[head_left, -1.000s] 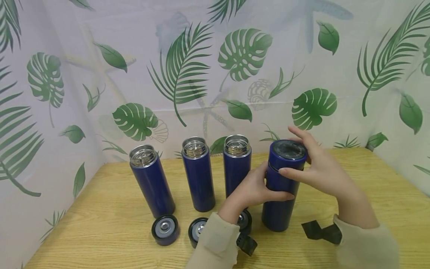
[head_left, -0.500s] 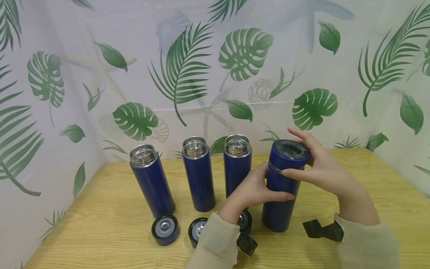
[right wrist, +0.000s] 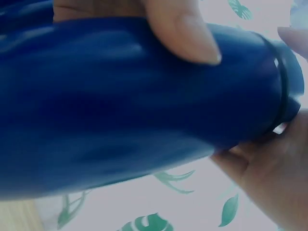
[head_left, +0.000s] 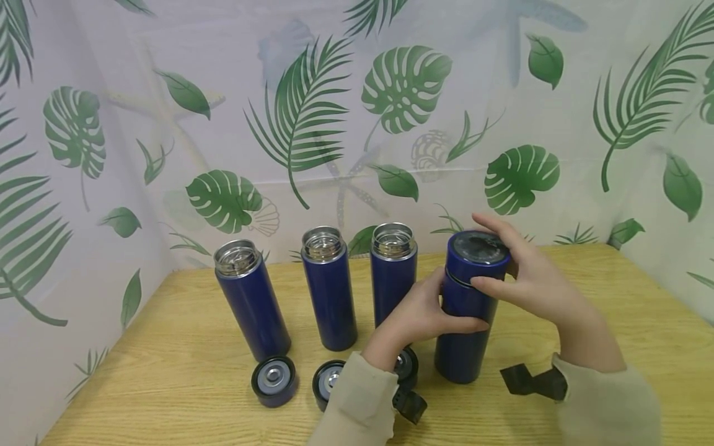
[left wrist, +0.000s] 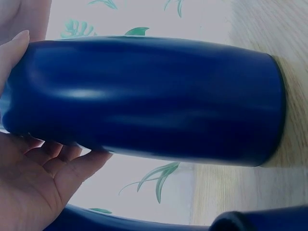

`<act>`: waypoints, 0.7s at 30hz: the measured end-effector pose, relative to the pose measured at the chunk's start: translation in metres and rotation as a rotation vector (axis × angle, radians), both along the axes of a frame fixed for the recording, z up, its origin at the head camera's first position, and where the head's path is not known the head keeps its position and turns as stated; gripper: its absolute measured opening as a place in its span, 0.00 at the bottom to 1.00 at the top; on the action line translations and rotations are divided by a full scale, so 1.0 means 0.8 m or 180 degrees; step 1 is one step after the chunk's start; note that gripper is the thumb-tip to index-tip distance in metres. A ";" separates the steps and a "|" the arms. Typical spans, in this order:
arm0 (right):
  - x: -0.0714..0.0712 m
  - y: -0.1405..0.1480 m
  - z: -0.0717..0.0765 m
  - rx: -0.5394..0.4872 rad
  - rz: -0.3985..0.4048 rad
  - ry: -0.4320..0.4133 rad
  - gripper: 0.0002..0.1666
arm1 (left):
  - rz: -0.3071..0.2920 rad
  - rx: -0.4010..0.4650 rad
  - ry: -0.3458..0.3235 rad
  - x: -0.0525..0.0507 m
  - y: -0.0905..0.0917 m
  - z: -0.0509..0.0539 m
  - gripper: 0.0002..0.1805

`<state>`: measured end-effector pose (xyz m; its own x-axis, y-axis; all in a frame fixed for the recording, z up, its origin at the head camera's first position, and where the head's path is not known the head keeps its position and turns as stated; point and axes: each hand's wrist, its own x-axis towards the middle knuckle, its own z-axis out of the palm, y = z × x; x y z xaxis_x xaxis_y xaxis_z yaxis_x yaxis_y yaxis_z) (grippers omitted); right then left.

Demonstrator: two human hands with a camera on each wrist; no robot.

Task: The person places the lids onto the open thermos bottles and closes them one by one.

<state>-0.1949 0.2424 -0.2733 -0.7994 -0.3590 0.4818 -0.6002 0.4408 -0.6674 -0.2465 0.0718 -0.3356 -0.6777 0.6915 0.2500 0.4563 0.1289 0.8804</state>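
Note:
A dark blue vacuum flask (head_left: 462,356) stands upright on the right of the group in the head view. Its blue lid (head_left: 468,271) sits on top, with a dark seam below it. My left hand (head_left: 418,313) grips the flask's body, thumb across the near side. The right hand (head_left: 538,285) holds the lid, thumb in front and fingers behind. In the left wrist view the flask (left wrist: 159,101) fills the middle, its base on the wood. The right wrist view shows the flask (right wrist: 120,96) close up, with the seam near its right end.
Three open blue flasks stand in a row to the left: a leaning-looking one (head_left: 253,310), a middle one (head_left: 331,303) and one (head_left: 393,279) behind my left hand. Upturned lids lie before them, including a left lid (head_left: 274,381) and one partly hidden lid (head_left: 323,385).
Half a second ago the lid tilted slightly to the right with a wider seam; now it sits more level. My right fingers have shifted slightly on it. The left hand has stayed in place.

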 end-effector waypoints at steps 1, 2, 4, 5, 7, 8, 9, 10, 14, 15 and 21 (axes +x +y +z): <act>-0.001 0.002 -0.002 -0.0104 0.0157 -0.0023 0.46 | -0.0001 0.0003 -0.0018 0.000 0.000 0.000 0.39; -0.003 0.004 -0.003 -0.0185 0.0284 -0.0035 0.46 | -0.0006 0.0009 -0.0032 0.000 0.000 0.000 0.39; -0.004 0.007 -0.006 -0.0315 0.0467 -0.0075 0.46 | -0.0015 0.0016 -0.0059 0.000 0.000 0.000 0.38; -0.005 0.007 -0.006 -0.0355 0.0504 -0.0096 0.46 | -0.0014 0.0016 -0.0064 0.000 0.000 0.000 0.38; -0.006 0.008 -0.006 -0.0353 0.0462 -0.0087 0.47 | -0.0003 0.0006 -0.0063 0.000 0.000 0.000 0.38; -0.006 0.008 -0.006 -0.0341 0.0417 -0.0086 0.47 | -0.0001 0.0003 -0.0060 0.000 0.000 0.000 0.39; -0.005 0.007 -0.006 -0.0321 0.0358 -0.0083 0.48 | 0.0007 -0.0006 -0.0053 0.001 0.000 0.000 0.39; -0.005 0.006 -0.005 -0.0292 0.0282 -0.0082 0.49 | 0.0017 -0.0016 -0.0042 0.001 0.000 0.000 0.39; -0.003 0.000 -0.001 -0.0116 -0.0109 -0.0142 0.51 | 0.0036 -0.0045 0.0024 0.001 0.000 0.000 0.40; -0.002 -0.001 0.000 -0.0080 -0.0199 -0.0170 0.51 | 0.0041 -0.0052 0.0039 0.001 0.000 0.001 0.40; -0.001 -0.004 0.000 -0.0030 -0.0360 -0.0112 0.51 | 0.0011 -0.0013 0.0032 0.001 0.001 0.000 0.40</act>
